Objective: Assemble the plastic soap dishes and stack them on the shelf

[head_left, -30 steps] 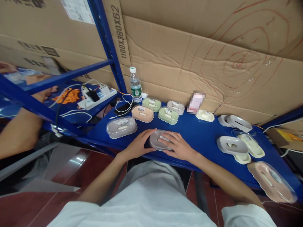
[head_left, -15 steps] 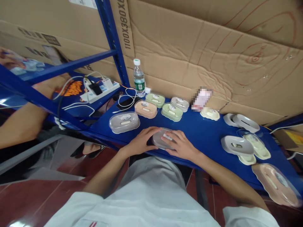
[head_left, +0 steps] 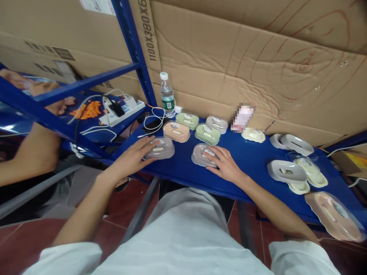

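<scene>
My left hand [head_left: 137, 157] spans the left end of a grey soap box [head_left: 164, 149] with a clear lid, fingers over the top and thumb along the near side. Gripped by its right end, a second grey soap box [head_left: 197, 154] sits flat on the table under my right hand [head_left: 225, 162]. Just behind these two are a peach soap box [head_left: 176, 131], a green soap box [head_left: 207, 134], another green one [head_left: 187, 120] and a grey one [head_left: 217, 124], all lidded.
Grey trays [head_left: 286, 172] and cream inserts [head_left: 308, 168] lie at the right, with a peach box [head_left: 332, 215] at the table's edge. A water bottle [head_left: 167, 95] and white cable [head_left: 153, 121] stand behind. Across the blue frame [head_left: 91, 82] is another person's arm [head_left: 37, 149].
My left hand has left the middle box and taken hold of the left grey box, which has shifted right. My right hand has moved the middle box back and slightly right.
</scene>
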`<state>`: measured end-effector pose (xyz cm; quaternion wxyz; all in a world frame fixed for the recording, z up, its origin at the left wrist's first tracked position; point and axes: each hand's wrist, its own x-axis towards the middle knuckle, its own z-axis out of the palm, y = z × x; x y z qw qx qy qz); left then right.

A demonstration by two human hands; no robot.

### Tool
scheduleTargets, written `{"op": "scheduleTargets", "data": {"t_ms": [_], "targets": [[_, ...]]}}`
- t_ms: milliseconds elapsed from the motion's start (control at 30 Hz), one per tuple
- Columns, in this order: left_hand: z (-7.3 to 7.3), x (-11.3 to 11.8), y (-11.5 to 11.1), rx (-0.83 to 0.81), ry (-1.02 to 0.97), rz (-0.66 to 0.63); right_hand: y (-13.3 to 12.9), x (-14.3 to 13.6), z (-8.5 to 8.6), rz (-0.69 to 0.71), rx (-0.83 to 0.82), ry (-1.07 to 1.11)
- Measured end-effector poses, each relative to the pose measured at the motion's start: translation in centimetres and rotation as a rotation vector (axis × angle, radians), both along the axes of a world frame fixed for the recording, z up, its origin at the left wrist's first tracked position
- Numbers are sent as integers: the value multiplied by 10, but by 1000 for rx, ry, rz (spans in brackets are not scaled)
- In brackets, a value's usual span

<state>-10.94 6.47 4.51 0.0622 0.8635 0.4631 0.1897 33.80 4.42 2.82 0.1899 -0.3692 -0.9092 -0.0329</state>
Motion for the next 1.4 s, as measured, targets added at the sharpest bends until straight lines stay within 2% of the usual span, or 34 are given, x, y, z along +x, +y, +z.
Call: {"op": "scheduleTargets", "data": {"t_ms": [100,233,400,467,567,667,767,833,900,1000,1100,1200,1300,1400], "targets": [[-1,21,11,-56,-4,-96,1,1,-2,-53,21,2],[-5,50,35,-63,-38,-131,8,7,-9,-173,39,46],[-20,61,55,-25,-107,-138,14,13,-14,-141,21,76],[-17,61,57,8,-122,-162,15,15,-9,-104,53,48],[6,58,69,89,-162,-171,24,19,9,-74,105,29],[36,61,108,130,-197,-180,56,25,31,-140,145,89],[55,71,165,98,-191,-214,106,30,46,-249,149,145],[58,79,200,35,-149,-246,137,31,51,-277,93,108],[55,87,225,5,-113,-267,159,28,52,-270,30,23],[49,97,240,23,-117,-220,173,16,55,-295,33,-77],[50,102,232,77,-151,-159,165,5,64,-394,115,-64],[54,100,201,140,-148,-179,126,18,76,-443,168,-33],[43,87,141,201,-153,-203,54,68,77,-553,198,-95],[10,64,65,220,-190,-146,-35,132,58,-887,255,-188]]}}
